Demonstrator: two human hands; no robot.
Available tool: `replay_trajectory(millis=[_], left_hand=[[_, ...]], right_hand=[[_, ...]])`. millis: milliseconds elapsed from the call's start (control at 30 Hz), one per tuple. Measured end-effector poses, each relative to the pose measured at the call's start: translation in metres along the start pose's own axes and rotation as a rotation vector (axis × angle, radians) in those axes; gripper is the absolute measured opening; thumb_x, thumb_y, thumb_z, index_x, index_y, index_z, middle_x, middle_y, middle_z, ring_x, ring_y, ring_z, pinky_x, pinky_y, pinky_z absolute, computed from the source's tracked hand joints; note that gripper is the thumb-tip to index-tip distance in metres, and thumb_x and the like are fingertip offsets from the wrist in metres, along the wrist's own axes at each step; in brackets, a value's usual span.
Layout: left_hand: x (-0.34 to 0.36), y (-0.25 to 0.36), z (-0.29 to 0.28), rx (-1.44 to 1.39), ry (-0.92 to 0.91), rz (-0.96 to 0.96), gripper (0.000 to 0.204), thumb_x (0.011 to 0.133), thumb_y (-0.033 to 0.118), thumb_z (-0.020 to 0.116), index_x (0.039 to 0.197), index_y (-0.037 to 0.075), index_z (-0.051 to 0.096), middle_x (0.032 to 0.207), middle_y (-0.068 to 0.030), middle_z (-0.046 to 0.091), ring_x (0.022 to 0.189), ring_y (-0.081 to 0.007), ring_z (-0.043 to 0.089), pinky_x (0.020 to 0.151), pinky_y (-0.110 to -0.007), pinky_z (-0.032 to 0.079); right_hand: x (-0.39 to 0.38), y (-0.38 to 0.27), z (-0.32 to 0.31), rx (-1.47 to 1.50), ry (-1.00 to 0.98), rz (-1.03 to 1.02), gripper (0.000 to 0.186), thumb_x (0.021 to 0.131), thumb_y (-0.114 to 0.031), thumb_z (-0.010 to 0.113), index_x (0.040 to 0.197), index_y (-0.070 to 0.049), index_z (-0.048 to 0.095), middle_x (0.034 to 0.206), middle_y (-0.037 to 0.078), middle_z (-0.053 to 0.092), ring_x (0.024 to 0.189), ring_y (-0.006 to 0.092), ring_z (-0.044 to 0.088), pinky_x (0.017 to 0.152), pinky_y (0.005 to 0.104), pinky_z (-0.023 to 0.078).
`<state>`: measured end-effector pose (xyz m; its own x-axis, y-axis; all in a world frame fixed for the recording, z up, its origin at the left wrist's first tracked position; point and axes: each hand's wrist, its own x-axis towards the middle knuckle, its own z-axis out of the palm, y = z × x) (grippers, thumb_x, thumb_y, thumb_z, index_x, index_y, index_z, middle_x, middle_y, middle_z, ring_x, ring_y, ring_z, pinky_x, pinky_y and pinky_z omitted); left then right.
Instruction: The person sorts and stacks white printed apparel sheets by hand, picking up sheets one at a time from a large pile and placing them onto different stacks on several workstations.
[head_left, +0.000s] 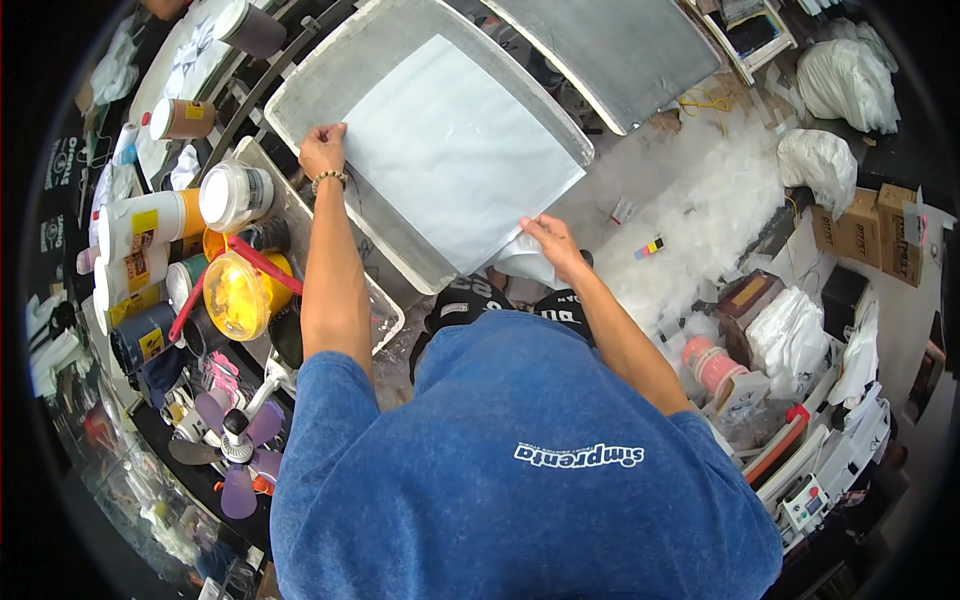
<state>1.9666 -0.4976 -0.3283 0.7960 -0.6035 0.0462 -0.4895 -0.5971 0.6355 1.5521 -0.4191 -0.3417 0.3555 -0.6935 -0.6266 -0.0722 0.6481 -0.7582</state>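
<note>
A thin white sheet point(455, 140) lies over a grey board point(305, 88) with a pale raised rim. Whether it is cloth or paper I cannot tell. My left hand point(322, 153), with a beaded bracelet at its wrist, pinches the sheet's left corner near the board's left rim. At the near right side my right hand point(553, 245) grips the sheet's edge between thumb and fingers. Below that hand a crumpled pale fold point(527, 260) hangs by the board's near edge; whether it belongs to the same sheet is unclear.
Tubs and jars crowd the left, among them an open yellow tub point(243, 292) and a white-lidded bucket point(236, 195). A purple-bladed fan point(236, 447) stands nearer me. A second grey board point(615, 55) is far right. White bags point(848, 85) and cardboard boxes point(868, 235) line the right.
</note>
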Motion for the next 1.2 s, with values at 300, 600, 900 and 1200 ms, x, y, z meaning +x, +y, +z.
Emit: replay_trajectory(millis=[300, 600, 900, 1200], left_hand=[[-0.126, 0.057, 0.043, 0.117, -0.022, 0.797, 0.053, 0.085, 0.034, 0.065, 0.127, 0.003, 0.053, 0.139, -0.0241, 0.042, 0.131, -0.0427, 0.035, 0.107, -0.053, 0.029], [-0.091, 0.075, 0.066, 0.391, -0.155, 0.691, 0.074, 0.092, 0.058, 0.044, 0.147, 0.011, 0.032, 0.154, -0.0218, 0.022, 0.141, -0.0438, 0.018, 0.111, -0.061, 0.014], [-0.124, 0.116, 0.103, 0.382, -0.292, 0.975, 0.070, 0.091, 0.055, 0.046, 0.146, 0.014, 0.035, 0.153, -0.0200, 0.025, 0.140, -0.0470, 0.018, 0.111, -0.062, 0.015], [-0.140, 0.148, 0.109, -0.355, -0.478, 0.962, 0.066, 0.084, 0.039, 0.068, 0.135, 0.003, 0.047, 0.144, -0.0277, 0.035, 0.133, -0.0449, 0.033, 0.110, -0.052, 0.027]], right_hand=[[0.000, 0.000, -0.001, -0.061, 0.028, 0.014, 0.029, 0.090, -0.033, 0.065, 0.096, -0.005, 0.064, 0.092, 0.004, 0.065, 0.086, 0.0113, 0.057, 0.078, 0.0266, 0.045], [0.000, 0.002, 0.002, -0.030, 0.043, 0.045, 0.031, 0.088, -0.037, 0.067, 0.092, -0.006, 0.065, 0.088, 0.003, 0.064, 0.084, 0.0112, 0.056, 0.077, 0.0271, 0.044], [-0.005, 0.000, -0.001, -0.051, 0.035, 0.027, 0.027, 0.090, -0.034, 0.066, 0.092, -0.007, 0.066, 0.086, 0.000, 0.063, 0.082, 0.0092, 0.053, 0.074, 0.0263, 0.043], [-0.077, -0.044, -0.080, -0.643, 0.082, -0.410, 0.039, 0.079, -0.005, 0.064, 0.118, -0.010, 0.064, 0.116, 0.012, 0.063, 0.094, 0.0219, 0.059, 0.084, 0.0328, 0.046]])
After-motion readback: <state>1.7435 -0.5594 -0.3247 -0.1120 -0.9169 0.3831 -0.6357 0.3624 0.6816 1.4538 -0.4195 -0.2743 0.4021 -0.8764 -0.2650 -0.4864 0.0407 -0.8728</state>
